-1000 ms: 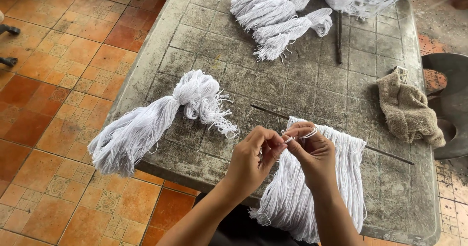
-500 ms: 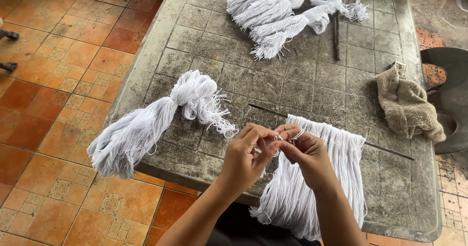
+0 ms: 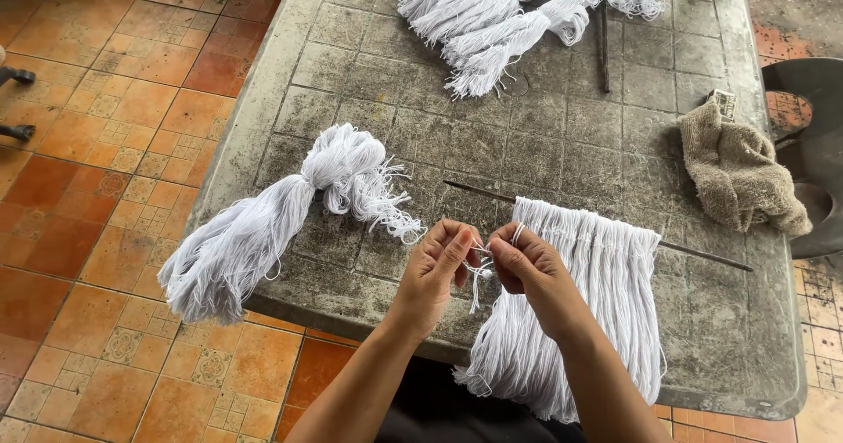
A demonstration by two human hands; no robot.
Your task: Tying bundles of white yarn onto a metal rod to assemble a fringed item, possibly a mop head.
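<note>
My left hand (image 3: pixel 439 267) and my right hand (image 3: pixel 527 267) meet over the near edge of the table, both pinching a short white strand (image 3: pixel 479 272) whose ends hang down between them. Just right of my hands, a curtain of white strands (image 3: pixel 606 294) hangs from a thin dark rod (image 3: pixel 702 254) and drapes over the table's edge. A tied bundle of white yarn (image 3: pixel 263 223) lies left of my left hand, its tail hanging off the table.
The worn grey table (image 3: pixel 562 136) holds more white yarn bundles (image 3: pixel 483 21) and a second dark rod (image 3: pixel 604 48) at the far side. A crumpled beige cloth (image 3: pixel 738 175) lies at the right. A dark chair (image 3: pixel 812 144) stands beyond it. Orange floor tiles (image 3: pixel 97 144) lie left.
My hands have lowered and drawn closer to me, with the strand now pulled tight between the fingertips. Another person's hands at the far edge have left the view.
</note>
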